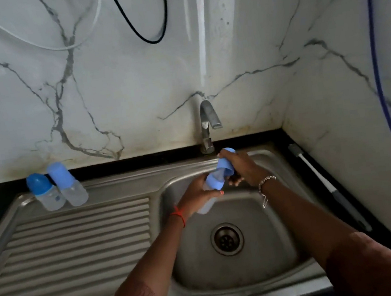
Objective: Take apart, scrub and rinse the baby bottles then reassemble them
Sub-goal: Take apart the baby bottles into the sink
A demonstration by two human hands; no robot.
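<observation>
Over the basin of a stainless steel sink [265,250], the left hand [195,192] grasps a clear plastic baby bottle [204,207], tilted toward one o'clock. The right hand [241,166] is clenched around the pale blue dome cap [226,166] at the bottle's upper end, just below the metal tap [207,124]. At ten o'clock, two capped clear bottles [68,184] stand touching on the drainboard. At three o'clock, a white-handled bottle brush [328,185] lies on the black desk.

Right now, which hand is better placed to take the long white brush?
Right hand, after dropping the blue cap: the long white brush lies right of the steel sink; the left hand grips the clear bottle.
</observation>
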